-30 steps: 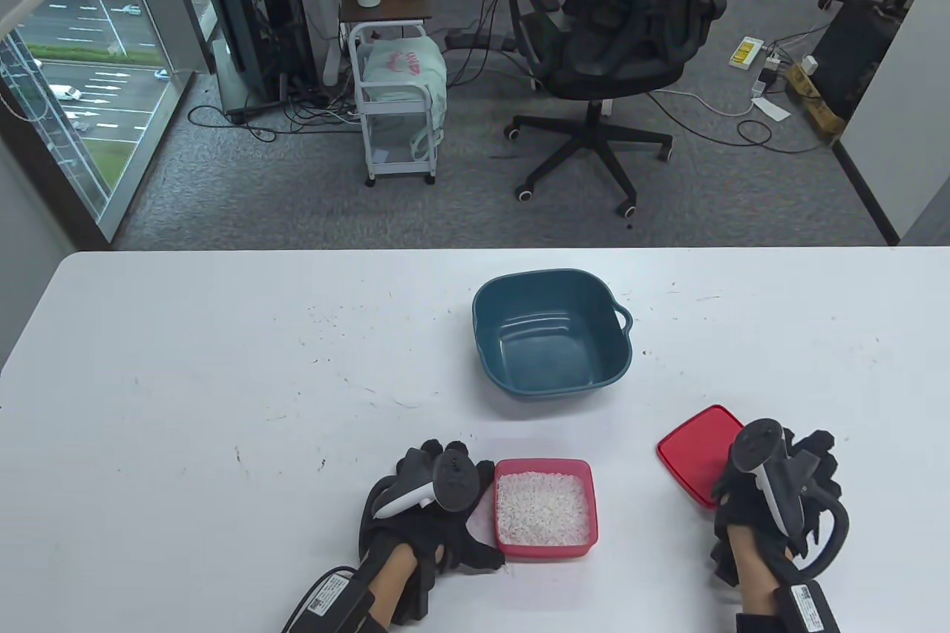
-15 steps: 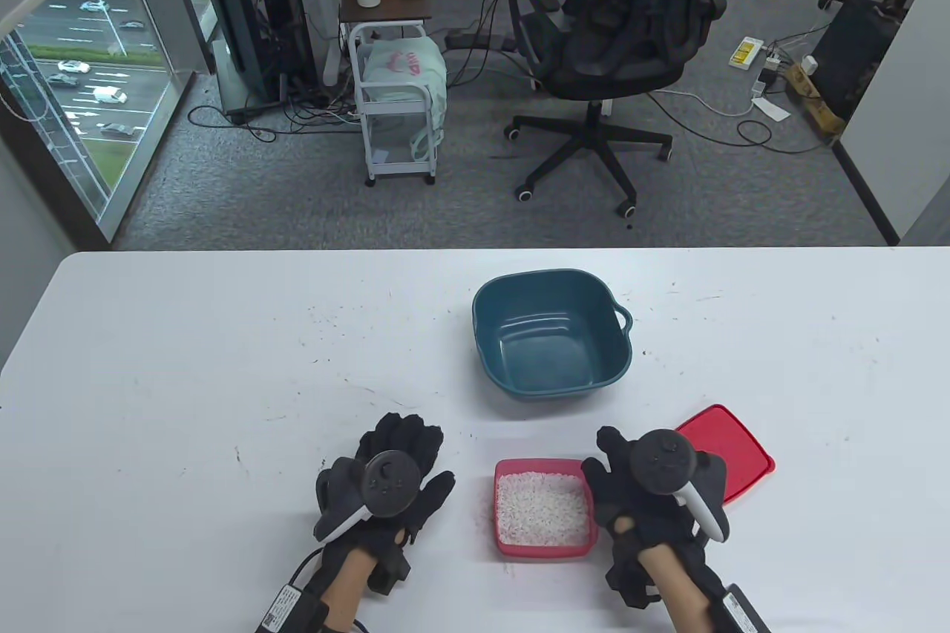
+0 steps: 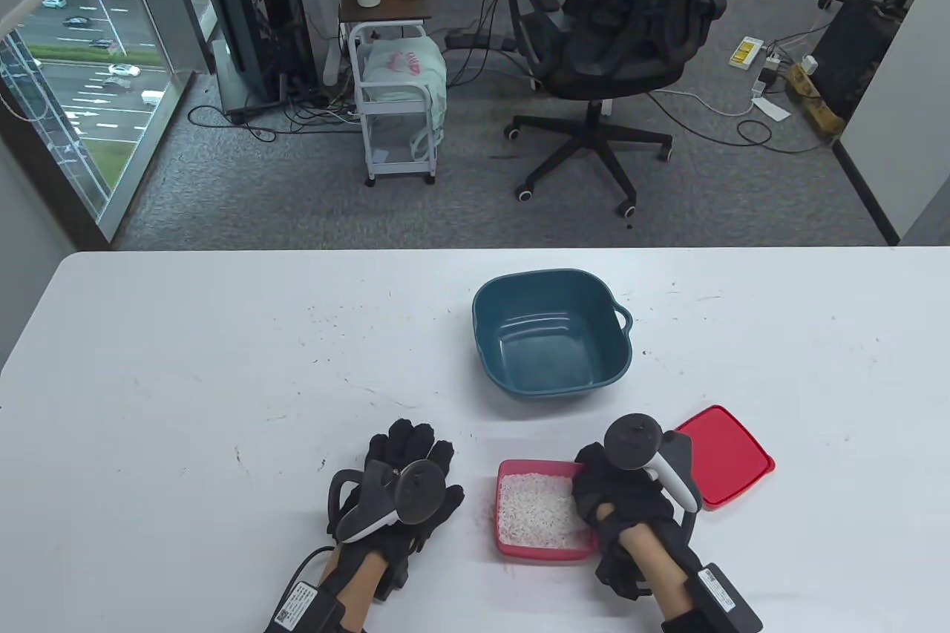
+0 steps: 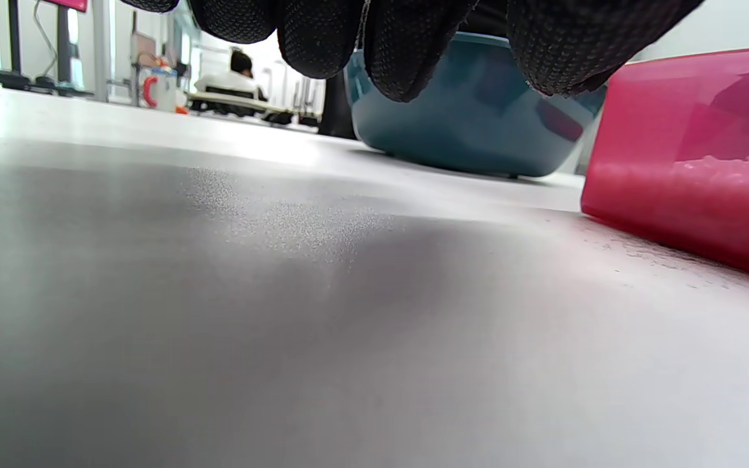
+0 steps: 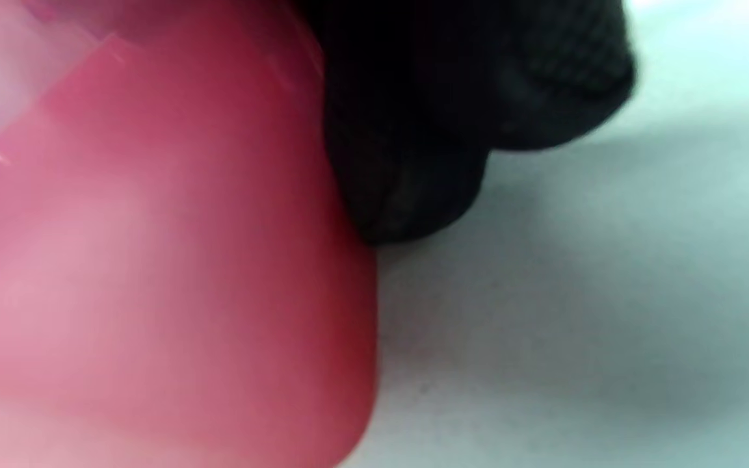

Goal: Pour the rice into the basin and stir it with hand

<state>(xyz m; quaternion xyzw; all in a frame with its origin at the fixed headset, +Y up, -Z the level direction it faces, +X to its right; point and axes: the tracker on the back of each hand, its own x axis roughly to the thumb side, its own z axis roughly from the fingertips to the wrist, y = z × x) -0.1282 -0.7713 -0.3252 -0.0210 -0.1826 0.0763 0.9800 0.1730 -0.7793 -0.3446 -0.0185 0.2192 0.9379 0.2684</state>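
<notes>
A red box filled with white rice stands near the table's front edge. My right hand grips its right side, thumb over the rim. In the right wrist view its black fingers press against the red box wall. My left hand lies flat on the table, a little left of the box, fingers straight, holding nothing. The empty teal basin sits farther back, apart from both hands. The left wrist view shows the basin and the box ahead of its fingers.
The box's red lid lies flat just right of my right hand. The white table stretches wide to the left and behind the basin. An office chair and a cart stand on the floor beyond the table.
My left hand released the box and settled on the table to its left. My right hand left the lid, crossed to the box and now grips its right side.
</notes>
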